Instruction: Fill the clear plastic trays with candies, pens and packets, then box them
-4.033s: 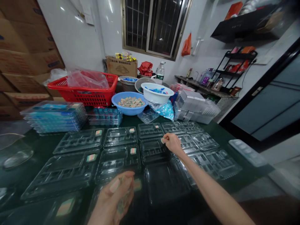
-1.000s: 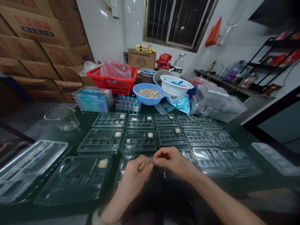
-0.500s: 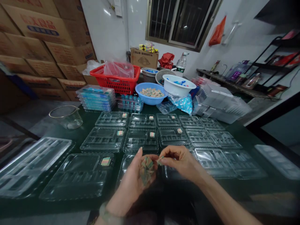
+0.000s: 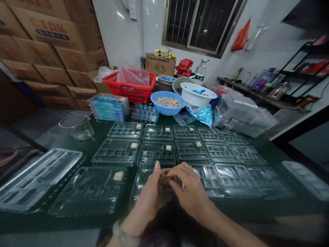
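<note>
My left hand (image 4: 150, 193) is cupped, palm up, around a handful of small striped blocks (image 4: 163, 188) in pale green and pink. Over that palm bends my right hand (image 4: 192, 187), its thumb and fingers pinched at the blocks; the fingertips are partly hidden. Just beyond the hands lie rows of clear plastic trays with moulded compartments. One striped block (image 4: 118, 176) sits in the upper right corner of the near left tray (image 4: 84, 199). Further back, a middle tray (image 4: 155, 156) and several others each hold a single block in the same corner.
A blue basin (image 4: 168, 109) full of striped blocks stands at the back, near a red basket (image 4: 128, 91) and a white basin (image 4: 197, 97). Stacked trays (image 4: 109, 108) stand left, more clear packs (image 4: 239, 109) right. A clear measuring jug (image 4: 78, 128) stands at left.
My right hand has moved left and in over my left palm, where its fingers now meet the blocks. Before, it pinched one block just right of the palm. The view has shifted slightly.
</note>
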### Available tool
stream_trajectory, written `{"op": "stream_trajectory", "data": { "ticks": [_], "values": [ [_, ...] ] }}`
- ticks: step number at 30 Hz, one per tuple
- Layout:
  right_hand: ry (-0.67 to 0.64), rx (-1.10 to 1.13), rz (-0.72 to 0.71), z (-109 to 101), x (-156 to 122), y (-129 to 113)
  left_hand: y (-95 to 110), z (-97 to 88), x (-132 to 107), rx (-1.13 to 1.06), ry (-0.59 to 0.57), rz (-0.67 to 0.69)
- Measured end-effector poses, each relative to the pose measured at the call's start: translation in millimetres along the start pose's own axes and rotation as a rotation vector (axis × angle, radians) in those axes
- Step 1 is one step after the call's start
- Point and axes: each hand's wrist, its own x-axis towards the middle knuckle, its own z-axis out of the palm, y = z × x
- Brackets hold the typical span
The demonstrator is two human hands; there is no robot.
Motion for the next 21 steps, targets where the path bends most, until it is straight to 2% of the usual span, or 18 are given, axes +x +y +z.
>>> {"op": "stream_trajectory", "data": {
  "ticks": [4,10,13,16,21],
  "values": [
    [-0.001,0.054,0.05,1.4,0.4,1.9,0.1,-0.1,1.5,-0.013,0.019,0.02],
    [-0.102,0.191,0.096,-7.7,5.0,0.3,1.1,-1.7,2.9,-0.022,0.022,0.011],
    [-0.132,0.143,0.059,-9.6,8.0,-1.8,1.2,-0.4,1.8,0.018,0.009,-0.003],
    [-0.105,0.04,0.04,-6.9,9.6,-3.6,0.2,1.1,0.2,0.075,0.01,0.002],
    [-0.082,-0.005,-0.038,1.1,5.6,-5.3,-0.5,-0.4,-0.8,0.041,0.004,0.014]
  ]
}}
